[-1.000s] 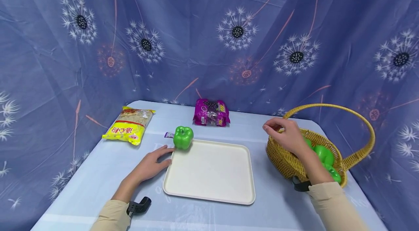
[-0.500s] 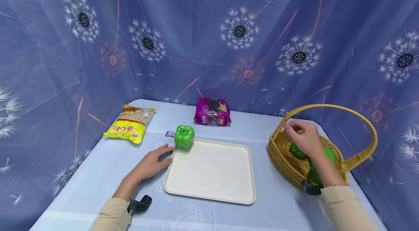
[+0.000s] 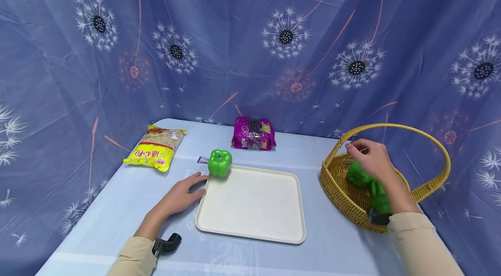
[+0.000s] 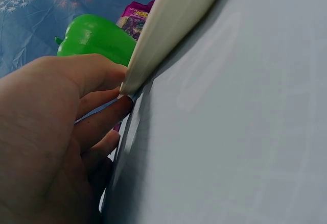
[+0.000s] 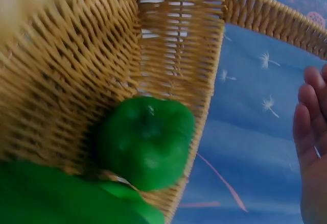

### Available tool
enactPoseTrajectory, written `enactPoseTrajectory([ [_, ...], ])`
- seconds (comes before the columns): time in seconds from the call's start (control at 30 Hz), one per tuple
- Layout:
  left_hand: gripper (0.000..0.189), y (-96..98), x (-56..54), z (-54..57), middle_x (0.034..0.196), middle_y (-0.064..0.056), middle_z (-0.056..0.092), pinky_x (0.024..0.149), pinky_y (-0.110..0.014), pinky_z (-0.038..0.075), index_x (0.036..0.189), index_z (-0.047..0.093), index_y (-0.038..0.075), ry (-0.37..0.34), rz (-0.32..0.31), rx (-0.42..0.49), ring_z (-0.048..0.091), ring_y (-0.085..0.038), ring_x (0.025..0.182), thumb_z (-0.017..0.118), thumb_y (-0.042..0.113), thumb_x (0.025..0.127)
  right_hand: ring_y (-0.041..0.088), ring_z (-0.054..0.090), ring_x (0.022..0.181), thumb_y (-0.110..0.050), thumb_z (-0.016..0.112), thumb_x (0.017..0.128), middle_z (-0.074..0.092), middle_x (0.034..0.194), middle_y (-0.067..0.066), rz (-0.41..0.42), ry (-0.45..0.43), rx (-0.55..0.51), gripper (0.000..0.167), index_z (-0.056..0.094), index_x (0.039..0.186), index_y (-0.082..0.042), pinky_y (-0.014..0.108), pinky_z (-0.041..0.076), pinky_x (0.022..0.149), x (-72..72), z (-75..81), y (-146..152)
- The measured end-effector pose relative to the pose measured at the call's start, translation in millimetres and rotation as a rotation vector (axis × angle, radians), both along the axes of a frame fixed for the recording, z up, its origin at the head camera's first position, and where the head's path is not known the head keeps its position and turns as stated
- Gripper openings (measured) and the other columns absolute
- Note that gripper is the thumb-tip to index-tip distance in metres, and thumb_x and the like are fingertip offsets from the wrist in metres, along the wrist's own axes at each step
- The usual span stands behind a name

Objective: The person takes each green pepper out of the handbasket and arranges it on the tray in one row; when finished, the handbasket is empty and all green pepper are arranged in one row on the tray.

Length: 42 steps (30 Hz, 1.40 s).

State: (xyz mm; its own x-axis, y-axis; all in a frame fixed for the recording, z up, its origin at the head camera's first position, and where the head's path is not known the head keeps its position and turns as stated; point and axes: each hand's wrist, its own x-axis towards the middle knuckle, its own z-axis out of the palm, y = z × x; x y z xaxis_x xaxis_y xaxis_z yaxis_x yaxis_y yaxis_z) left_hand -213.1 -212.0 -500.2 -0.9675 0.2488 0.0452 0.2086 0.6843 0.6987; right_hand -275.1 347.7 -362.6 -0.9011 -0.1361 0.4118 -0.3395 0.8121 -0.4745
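My left hand (image 3: 182, 196) rests at the left edge of the cream tray (image 3: 250, 206). In the left wrist view its fingers touch the tray's rim (image 4: 161, 30). A green bell pepper (image 3: 219, 163) sits on the tray's far left corner, just past the fingertips. My right hand (image 3: 373, 161) hovers over the wicker basket (image 3: 344, 200), fingers loosely bent and holding nothing. Inside the basket lie green bell peppers (image 3: 358, 174), partly hidden by the forearm. The right wrist view shows one pepper (image 5: 148, 145) against the basket wall, with other green shapes at lower left.
A yellow food bag (image 3: 156, 147) lies at the back left. A purple snack package (image 3: 253, 134) stands at the back middle. One small purple packet (image 3: 203, 160) is beside the pepper. The basket's tall handle (image 3: 395, 127) arches up at the right. A blue curtain (image 3: 242, 50) surrounds the table.
My right hand has moved right and slightly toward me over the basket, so more of its inside shows. The visible peppers in it appear shifted. My left hand stays at the tray.
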Motion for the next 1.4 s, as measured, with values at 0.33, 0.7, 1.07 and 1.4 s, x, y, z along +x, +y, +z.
enactPoseTrajectory([
  [0.33, 0.045, 0.0, -0.8, 0.2, 0.149, -0.018, 0.036, 0.108, -0.059, 0.027, 0.138, 0.054, 0.021, 0.003, -0.005, -0.001, 0.031, -0.039, 0.136, 0.061, 0.033, 0.095, 0.026, 0.059, 0.092, -0.044, 0.056, 0.096, 0.066, 0.101, 0.007, 0.062, -0.176, 0.118, 0.036, 0.067, 0.111, -0.013, 0.04, 0.051, 0.067, -15.5, 8.6, 13],
  [0.7, 0.045, -0.2, 0.6, 2.7, 0.15, -0.017, 0.035, 0.108, -0.059, 0.026, 0.138, 0.054, 0.023, -0.011, 0.004, 0.01, 0.03, -0.039, 0.137, 0.061, 0.033, 0.095, 0.043, 0.051, 0.115, -0.035, 0.069, 0.089, 0.058, 0.126, 0.022, 0.215, -0.446, 0.225, 0.049, 0.061, 0.126, -0.005, 0.057, 0.046, 0.088, -29.1, 0.4, 24],
  [1.07, 0.045, 0.0, 0.0, 2.6, 0.15, -0.018, 0.035, 0.108, -0.059, 0.026, 0.138, 0.054, 0.022, -0.005, -0.001, 0.001, 0.031, -0.039, 0.137, 0.061, 0.032, 0.095, 0.048, 0.05, 0.113, -0.012, 0.067, 0.088, 0.061, 0.119, 0.022, 0.209, -0.531, 0.283, 0.03, 0.067, 0.116, -0.001, 0.054, 0.049, 0.082, -31.1, -21.6, 41],
  [1.4, 0.045, -0.4, -0.4, 0.0, 0.149, -0.018, 0.035, 0.108, -0.059, 0.027, 0.139, 0.053, 0.021, 0.011, -0.007, -0.013, 0.031, -0.04, 0.136, 0.06, 0.031, 0.095, 0.025, 0.045, 0.057, 0.005, 0.053, 0.082, 0.05, 0.126, 0.033, 0.138, -0.576, 0.225, 0.039, 0.064, 0.119, 0.002, 0.034, 0.04, 0.049, -30.2, -26.4, 43],
])
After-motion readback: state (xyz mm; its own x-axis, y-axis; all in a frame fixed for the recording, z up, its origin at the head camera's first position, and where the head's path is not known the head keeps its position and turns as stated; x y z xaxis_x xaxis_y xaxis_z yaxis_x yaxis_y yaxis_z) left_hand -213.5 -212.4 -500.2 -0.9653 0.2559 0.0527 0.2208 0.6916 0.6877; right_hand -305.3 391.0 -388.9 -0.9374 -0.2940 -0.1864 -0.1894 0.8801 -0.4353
